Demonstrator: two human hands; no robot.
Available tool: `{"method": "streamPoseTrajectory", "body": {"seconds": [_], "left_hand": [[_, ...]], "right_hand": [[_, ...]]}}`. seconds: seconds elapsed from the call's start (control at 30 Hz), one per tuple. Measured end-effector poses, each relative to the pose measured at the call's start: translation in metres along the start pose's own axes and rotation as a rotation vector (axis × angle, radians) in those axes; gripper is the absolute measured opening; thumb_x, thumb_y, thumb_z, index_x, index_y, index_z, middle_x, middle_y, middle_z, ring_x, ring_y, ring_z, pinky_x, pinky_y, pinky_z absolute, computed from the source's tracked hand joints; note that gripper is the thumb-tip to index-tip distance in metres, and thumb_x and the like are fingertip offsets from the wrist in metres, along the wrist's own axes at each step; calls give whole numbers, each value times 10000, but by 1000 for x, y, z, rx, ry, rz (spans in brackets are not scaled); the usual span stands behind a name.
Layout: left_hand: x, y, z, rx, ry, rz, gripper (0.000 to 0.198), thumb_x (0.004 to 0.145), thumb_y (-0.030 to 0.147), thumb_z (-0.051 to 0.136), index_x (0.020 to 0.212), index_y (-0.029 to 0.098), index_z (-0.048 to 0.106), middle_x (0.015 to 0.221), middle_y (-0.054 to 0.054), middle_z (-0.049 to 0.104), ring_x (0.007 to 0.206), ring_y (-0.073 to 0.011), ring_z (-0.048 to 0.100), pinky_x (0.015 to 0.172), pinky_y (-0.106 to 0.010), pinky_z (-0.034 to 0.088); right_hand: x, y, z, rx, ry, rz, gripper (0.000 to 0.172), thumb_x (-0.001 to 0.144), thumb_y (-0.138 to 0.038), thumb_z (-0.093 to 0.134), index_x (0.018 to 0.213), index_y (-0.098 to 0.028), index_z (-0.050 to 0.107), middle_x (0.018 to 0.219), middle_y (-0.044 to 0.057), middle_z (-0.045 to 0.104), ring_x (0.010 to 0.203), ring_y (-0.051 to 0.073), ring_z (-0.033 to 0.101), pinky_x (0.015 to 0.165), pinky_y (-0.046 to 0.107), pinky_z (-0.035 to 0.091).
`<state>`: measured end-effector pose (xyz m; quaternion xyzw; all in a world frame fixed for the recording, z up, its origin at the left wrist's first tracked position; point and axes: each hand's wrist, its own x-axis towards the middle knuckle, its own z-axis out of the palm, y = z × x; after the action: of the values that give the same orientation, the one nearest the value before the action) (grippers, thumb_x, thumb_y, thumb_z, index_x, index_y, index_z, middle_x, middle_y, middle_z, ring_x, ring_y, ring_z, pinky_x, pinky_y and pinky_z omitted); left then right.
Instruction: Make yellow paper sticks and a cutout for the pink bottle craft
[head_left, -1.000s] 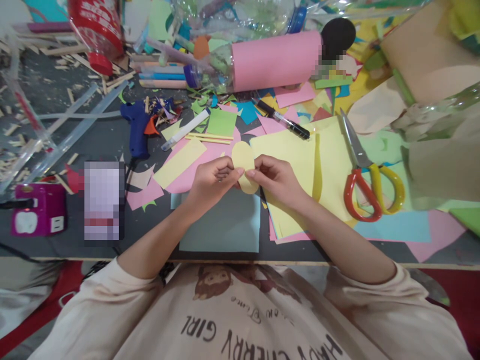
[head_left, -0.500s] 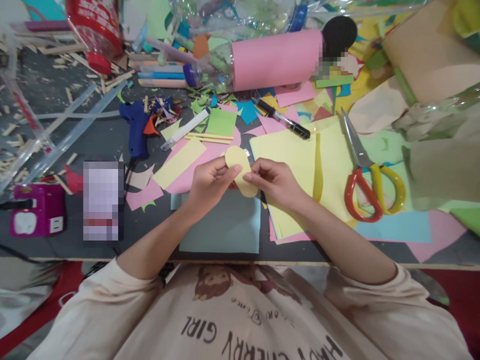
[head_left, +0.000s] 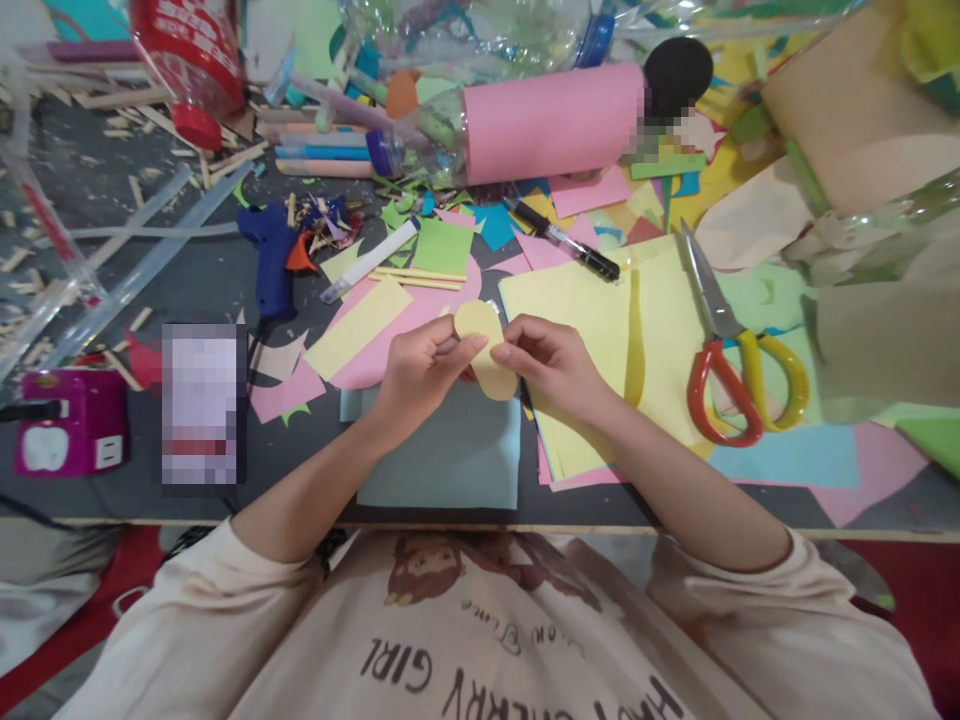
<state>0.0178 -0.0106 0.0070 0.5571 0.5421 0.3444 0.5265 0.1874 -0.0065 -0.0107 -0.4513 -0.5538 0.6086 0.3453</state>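
Between my hands is a small yellow paper cutout (head_left: 493, 372) with rounded ends, held above a grey-blue sheet (head_left: 442, 450). My left hand (head_left: 427, 365) pinches its left side, thumb on top and fingers underneath. From the right, my right hand (head_left: 551, 360) grips its edge between thumb and curled fingers. Both sets of fingertips are partly hidden behind the paper. Under and beyond the hands lie a pink paper piece (head_left: 442, 350) and a pale yellow strip (head_left: 360, 325). A stack of yellow sheets (head_left: 592, 350) is close to my right hand.
Scissors (head_left: 724, 340) with red and yellow handles lie at right, a black marker (head_left: 566, 240) beyond the stack. A blue glue gun (head_left: 271, 255) rests at left, near a pixelated phone-like object (head_left: 201, 405). A pink-wrapped bottle (head_left: 555, 120) lies at the back among paper scraps.
The yellow cutout and both hands have shifted very slightly downward and right. Both hands keep their hold on it, and the other objects stay in place.
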Motion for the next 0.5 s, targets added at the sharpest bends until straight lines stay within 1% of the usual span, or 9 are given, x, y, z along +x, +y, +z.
{"method": "streamPoseTrajectory", "body": {"seconds": [0.1,0.2,0.27,0.33,0.4,0.5], "left_hand": [[1,-1,0,-29,-42,-35,352,779,510,623,662,187,546,542,22,589,514,-127,601,488,-224,475],[3,-2,-1,-119,-106,-72,408,735,577,654,695,183,556,569,2,618,534,-143,623,503,-241,504],[4,-3,-1,-164,-139,-89,384,730,550,666,697,189,539,576,0,629,527,-138,625,509,-240,516],[5,-2,-1,-180,-147,-97,332,733,485,667,677,198,509,566,12,622,505,-127,616,502,-230,516],[5,-2,-1,-182,-130,-90,281,730,428,654,667,204,495,550,30,602,484,-116,603,486,-218,508],[5,-1,-1,-167,-97,-81,233,719,386,630,658,208,493,535,44,580,474,-109,586,471,-206,497]], "right_hand": [[0,-1,-1,13,-1,-15,337,806,-461,636,645,-199,497,592,-41,456,557,92,389,524,246,305],[1,-1,-1,18,31,-38,331,805,-437,642,625,-196,502,575,-44,451,546,88,373,525,248,304],[1,-1,-1,54,61,-54,328,806,-429,649,623,-197,506,563,-52,434,529,82,351,518,246,300],[1,-1,0,104,73,-61,327,808,-428,654,625,-199,509,552,-59,421,511,77,339,505,243,298],[1,-1,0,141,68,-61,335,800,-436,665,619,-199,514,543,-60,426,497,74,345,491,240,297],[1,-4,1,161,63,-43,361,766,-462,694,594,-198,517,529,-58,447,482,73,367,472,238,297]]}}
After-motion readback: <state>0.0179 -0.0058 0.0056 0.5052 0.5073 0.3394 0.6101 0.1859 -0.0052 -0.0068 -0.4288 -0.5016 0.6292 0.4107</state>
